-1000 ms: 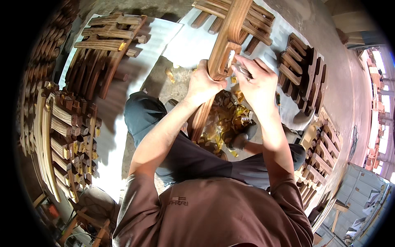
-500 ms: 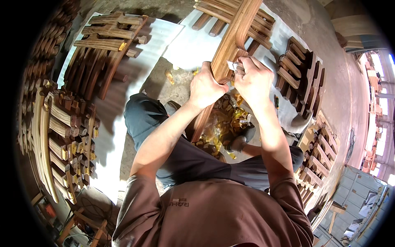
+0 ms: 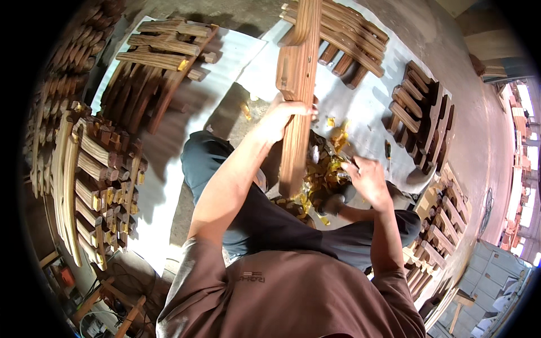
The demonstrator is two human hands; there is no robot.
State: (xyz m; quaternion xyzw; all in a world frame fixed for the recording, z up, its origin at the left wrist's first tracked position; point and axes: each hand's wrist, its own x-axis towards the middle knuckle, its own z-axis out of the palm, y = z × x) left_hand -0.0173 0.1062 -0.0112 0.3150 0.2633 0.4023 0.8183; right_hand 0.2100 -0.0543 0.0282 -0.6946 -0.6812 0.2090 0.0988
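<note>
My left hand [image 3: 275, 119] is wrapped round a long shaped wooden furniture part [image 3: 298, 129], which stands in front of me and runs from between my legs to beyond the far edge of view. It has small holes along one face. To its right, clear of the wood, my right hand [image 3: 369, 177] is closed, thumb and fingers together; what it pinches, if anything, is too small to make out. Below that hand lies a heap of crumpled yellow tape scraps [image 3: 324, 177] between my feet.
A screwdriver [image 3: 387, 151] lies on the white sheet to the right. Stacked wooden parts stand around me: far left [image 3: 169, 42], near left [image 3: 93, 163], far middle [image 3: 352, 39], right [image 3: 420, 112] and near right [image 3: 442, 217]. One tape scrap [image 3: 245, 111] lies on the floor.
The wooden part has been turned, its curved side now facing left, and stands more upright. My right hand has left it, moving down and right toward the tape heap. My left hand still grips it.
</note>
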